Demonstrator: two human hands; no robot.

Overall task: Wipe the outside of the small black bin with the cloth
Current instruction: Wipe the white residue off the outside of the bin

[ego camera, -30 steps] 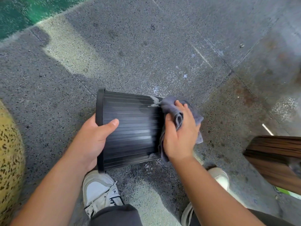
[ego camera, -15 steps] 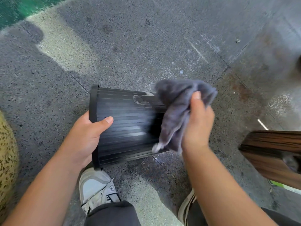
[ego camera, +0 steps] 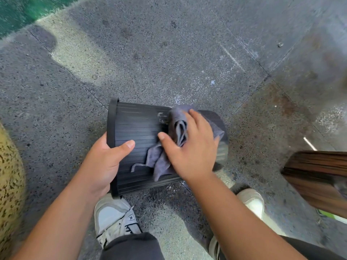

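The small black ribbed bin (ego camera: 139, 128) is held on its side above the floor, rim to the left, base to the right. My left hand (ego camera: 105, 162) grips the rim, thumb lying across the ribbed wall. A crumpled grey cloth (ego camera: 178, 126) lies on the bin's upper side. My right hand (ego camera: 191, 147) presses flat on the cloth with fingers spread, covering most of it. A whitish smear (ego camera: 163, 117) shows on the wall just left of the cloth.
Speckled grey stone floor (ego camera: 169, 53) lies all around, with a green strip (ego camera: 22, 10) at the top left. My two shoes (ego camera: 114, 216) stand below the bin. A brown wooden slatted bench end (ego camera: 317, 173) juts in at right. A yellow spotted object (ego camera: 9, 184) fills the left edge.
My right hand lifted the cloth off the bin's base end, then laid it on the side wall and now presses it flat there. The left hand kept its grip on the rim.
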